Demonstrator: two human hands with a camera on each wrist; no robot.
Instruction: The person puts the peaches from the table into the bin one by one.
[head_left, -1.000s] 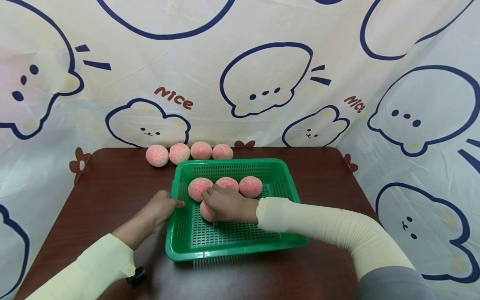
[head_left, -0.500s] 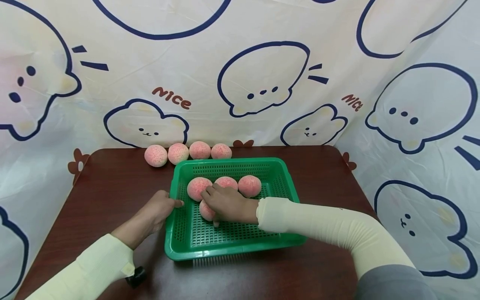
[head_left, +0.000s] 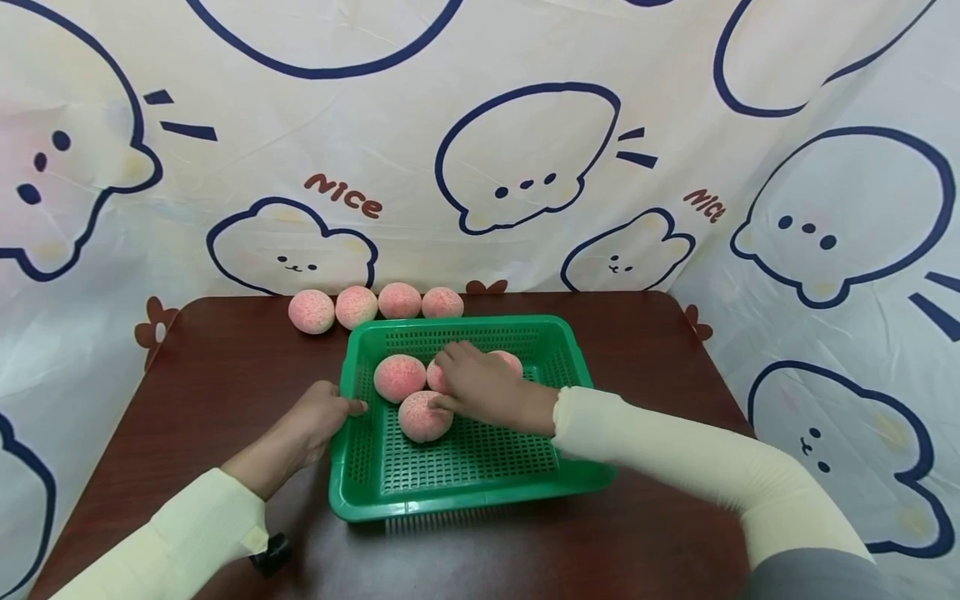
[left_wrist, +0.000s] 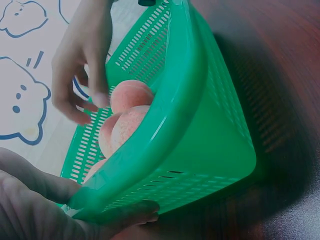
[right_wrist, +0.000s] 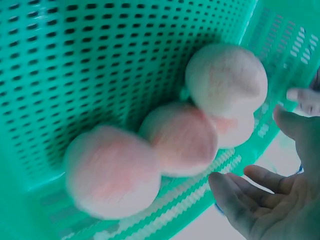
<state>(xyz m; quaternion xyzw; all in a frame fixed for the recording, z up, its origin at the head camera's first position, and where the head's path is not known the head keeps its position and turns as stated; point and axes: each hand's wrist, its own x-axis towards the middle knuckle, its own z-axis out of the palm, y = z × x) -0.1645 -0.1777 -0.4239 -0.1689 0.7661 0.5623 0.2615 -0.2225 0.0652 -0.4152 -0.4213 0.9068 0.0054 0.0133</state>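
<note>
A green perforated plastic basket (head_left: 472, 505) stands on the table with several pink peaches in it. My left hand (head_left: 318, 417) grips its left rim, thumb on the inner side and fingers along the outside in the left wrist view. My right hand (head_left: 483, 387) is over the basket, fingers spread and nothing between them in the right wrist view. In the head view it partly covers the middle peach (head_left: 437, 377) and the right peach (head_left: 508, 362). The front peach (head_left: 424, 418) lies just in front of the left peach (head_left: 399, 378), below my right thumb.
Behind the basket, a row of peaches (head_left: 357, 307) lines the far edge of the dark brown table (head_left: 247, 358). A cartoon-printed cloth (head_left: 525, 150) hangs behind and to the sides. Near my left wrist is a small black object (head_left: 272, 555).
My right hand has let go of the front peach and moved back and to the right, over the rear peaches. My left hand stays on the basket rim.
</note>
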